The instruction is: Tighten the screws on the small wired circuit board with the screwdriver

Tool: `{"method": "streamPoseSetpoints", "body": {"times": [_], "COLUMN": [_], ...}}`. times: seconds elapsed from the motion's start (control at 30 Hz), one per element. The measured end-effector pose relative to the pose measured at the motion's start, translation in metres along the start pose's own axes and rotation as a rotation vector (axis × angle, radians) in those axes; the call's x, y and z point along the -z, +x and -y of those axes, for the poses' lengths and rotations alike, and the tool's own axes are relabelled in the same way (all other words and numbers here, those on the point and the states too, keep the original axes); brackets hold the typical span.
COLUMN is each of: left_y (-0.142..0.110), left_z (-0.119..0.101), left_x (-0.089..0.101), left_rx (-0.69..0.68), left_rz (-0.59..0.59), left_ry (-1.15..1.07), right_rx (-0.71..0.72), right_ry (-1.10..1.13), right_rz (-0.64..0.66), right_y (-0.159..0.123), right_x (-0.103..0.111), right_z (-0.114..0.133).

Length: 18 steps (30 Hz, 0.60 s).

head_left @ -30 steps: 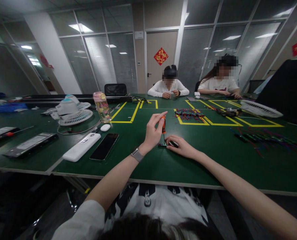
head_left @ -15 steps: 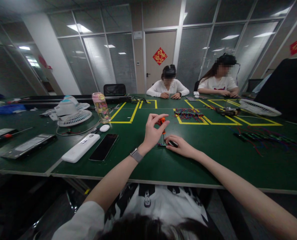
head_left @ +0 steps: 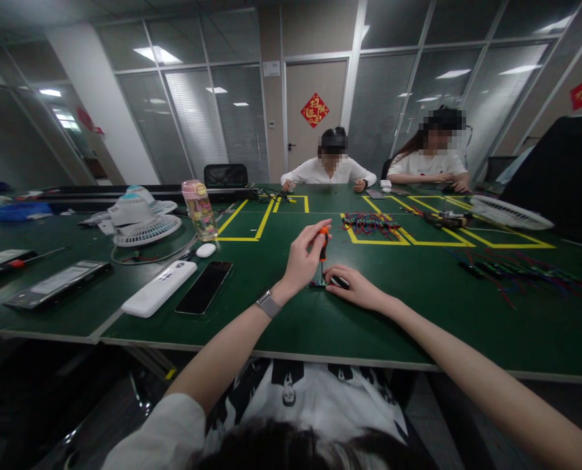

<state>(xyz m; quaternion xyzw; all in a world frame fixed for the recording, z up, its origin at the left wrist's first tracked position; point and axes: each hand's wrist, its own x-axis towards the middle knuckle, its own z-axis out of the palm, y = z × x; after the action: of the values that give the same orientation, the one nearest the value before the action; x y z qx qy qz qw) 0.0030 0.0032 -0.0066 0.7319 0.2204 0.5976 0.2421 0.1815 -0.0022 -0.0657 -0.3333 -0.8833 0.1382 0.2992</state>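
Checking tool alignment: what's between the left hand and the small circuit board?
The orange-handled screwdriver, seen in the head view: left hand at its handle, shaft running down to the small circuit board.

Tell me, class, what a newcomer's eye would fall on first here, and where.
Probably the orange-handled screwdriver, upright in the left hand above a small board that the right hand touches. Next, perhaps, the yellow tape outlines farther back on the green table, and the red diamond sign on the door behind.

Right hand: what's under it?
A small board partly shows past the right hand, and a dark, unidentifiable shape beneath its fingers. Anything under the palm is covered.
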Motion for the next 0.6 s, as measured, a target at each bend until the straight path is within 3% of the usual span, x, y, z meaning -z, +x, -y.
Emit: {"method": "streamPoseSetpoints", "body": {"times": [0.13, 0.47, 0.6], "left_y": [-0.001, 0.0011, 0.0016], "left_z": [-0.0005, -0.0008, -0.0004], "left_x": [-0.0001, -0.0006, -0.0003], "left_rx": [-0.034, 0.03, -0.003], "left_rz": [-0.067, 0.006, 0.018], "left_ry": [0.097, -0.083, -0.013], "right_rx": [-0.008, -0.003, -0.001], "right_ry": [0.001, 0.003, 0.009], "right_rz": [0.001, -0.004, -0.002], "right_y": [-0.0001, -0.0004, -0.0003], "right_x": [0.0001, 0.0004, 0.0001], "right_z": [0.0003, 0.0015, 0.0018]}}
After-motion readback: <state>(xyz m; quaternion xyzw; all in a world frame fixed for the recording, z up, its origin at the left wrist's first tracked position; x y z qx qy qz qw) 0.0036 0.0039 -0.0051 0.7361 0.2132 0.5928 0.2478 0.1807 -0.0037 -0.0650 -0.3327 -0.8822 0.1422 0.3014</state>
